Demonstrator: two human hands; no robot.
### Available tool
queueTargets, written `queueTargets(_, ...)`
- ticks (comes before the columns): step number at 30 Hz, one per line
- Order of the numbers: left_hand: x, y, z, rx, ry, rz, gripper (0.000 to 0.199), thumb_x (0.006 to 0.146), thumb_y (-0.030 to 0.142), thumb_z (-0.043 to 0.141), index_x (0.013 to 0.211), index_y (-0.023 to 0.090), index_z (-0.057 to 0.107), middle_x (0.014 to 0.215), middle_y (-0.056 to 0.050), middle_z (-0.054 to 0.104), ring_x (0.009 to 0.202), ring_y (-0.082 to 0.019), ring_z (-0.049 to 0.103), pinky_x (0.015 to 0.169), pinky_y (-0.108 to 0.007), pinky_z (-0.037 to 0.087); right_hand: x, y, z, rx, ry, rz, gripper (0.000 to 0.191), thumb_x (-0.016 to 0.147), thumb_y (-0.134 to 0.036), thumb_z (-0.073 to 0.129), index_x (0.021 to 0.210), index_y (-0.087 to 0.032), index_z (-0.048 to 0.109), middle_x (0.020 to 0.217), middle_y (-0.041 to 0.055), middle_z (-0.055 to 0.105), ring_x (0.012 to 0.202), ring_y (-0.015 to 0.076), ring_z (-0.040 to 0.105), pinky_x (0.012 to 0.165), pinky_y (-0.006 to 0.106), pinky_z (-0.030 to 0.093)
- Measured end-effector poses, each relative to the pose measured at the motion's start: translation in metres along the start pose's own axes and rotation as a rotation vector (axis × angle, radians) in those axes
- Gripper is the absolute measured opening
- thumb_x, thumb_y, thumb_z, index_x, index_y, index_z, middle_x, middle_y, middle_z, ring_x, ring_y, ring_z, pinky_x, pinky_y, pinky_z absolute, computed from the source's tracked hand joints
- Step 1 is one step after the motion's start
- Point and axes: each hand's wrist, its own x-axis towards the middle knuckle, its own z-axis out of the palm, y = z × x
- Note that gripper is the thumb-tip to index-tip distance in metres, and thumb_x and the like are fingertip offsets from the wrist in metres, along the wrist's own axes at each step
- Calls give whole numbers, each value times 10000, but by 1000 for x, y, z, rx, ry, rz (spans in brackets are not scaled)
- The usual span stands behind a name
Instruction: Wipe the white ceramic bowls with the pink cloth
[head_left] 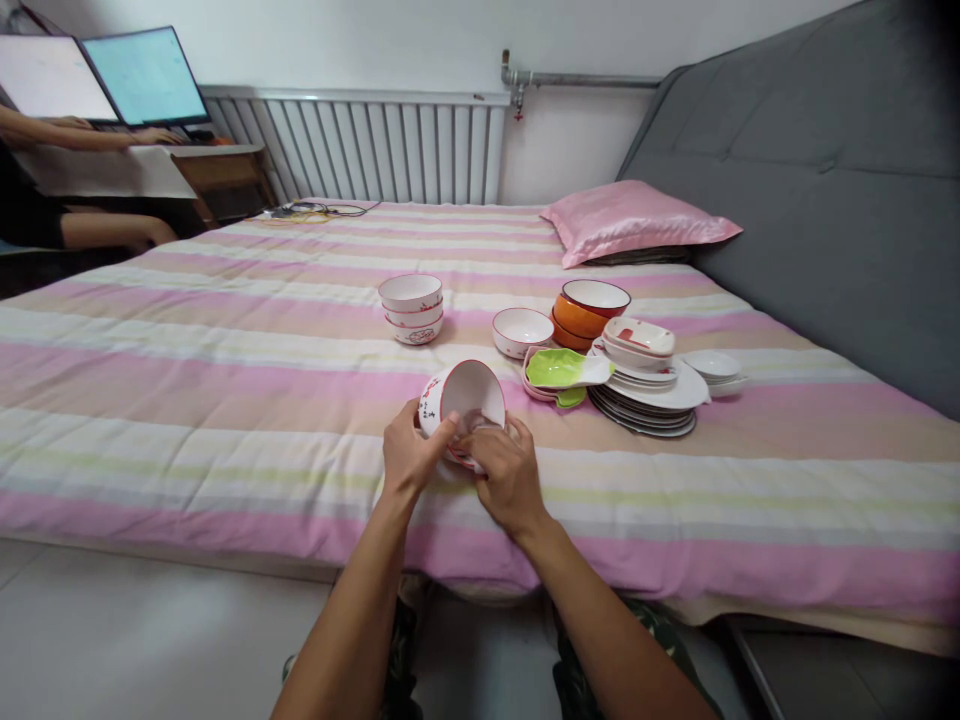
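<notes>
A white bowl with a red rim and a red and black pattern is tilted on its side just above the bed's front part, its mouth facing me. My left hand grips it at the left, thumb over the rim. My right hand is at the lower right of the bowl, its curled fingers reaching inside over the rim. Something pale shows by these fingers, too hidden to make out. Behind stand a stack of similar bowls and a single bowl.
To the right are orange bowls, green leaf-shaped dishes, stacked plates with small dishes on top, and white spoons or dishes. A pink pillow lies behind. A person's arm shows at a desk, left.
</notes>
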Motion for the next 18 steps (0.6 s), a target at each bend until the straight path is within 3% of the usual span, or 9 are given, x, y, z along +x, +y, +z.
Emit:
queueTargets(3,1,-1,1,-59,-38,-5,499,718,580,563,918,126,624,833,-58,645,782,-206,581,729,-311,450,-1,2,2,-8,22,-16,360,736,-13,492,981,-237,630,948,-4,713,988,169,620,1110,430,157)
queueTargets(9,-1,3,9,-240,-140,-3,659,636,511,698,1147,130,530,1082,-113,619,965,-243,592,802,-334,472,-4,5,8,-79,148,-47,280,775,-54,503,976,-212,614,814,4,706,824,162,647,1060,431,270)
queueTargets(12,-4,6,16,-227,-198,31,688,576,448,756,1139,131,519,1108,-132,605,999,-260,591,828,-356,478,-4,5,10,-105,221,-26,121,805,-127,499,797,-192,601,652,6,648,660,160,614,1006,432,355)
queueTargets(15,-7,5,25,-189,-169,42,678,550,392,774,1123,139,516,1122,-137,600,1016,-270,587,867,-394,466,-4,5,12,-105,258,-16,167,795,-142,486,652,-209,540,567,-6,594,579,158,576,983,443,388)
queueTargets(18,-8,2,31,-194,-109,-42,661,573,392,757,1122,135,493,1076,-135,615,965,-260,609,825,-386,483,-4,4,12,-102,230,-21,122,780,-131,499,709,-203,566,601,1,624,618,168,601,986,442,389)
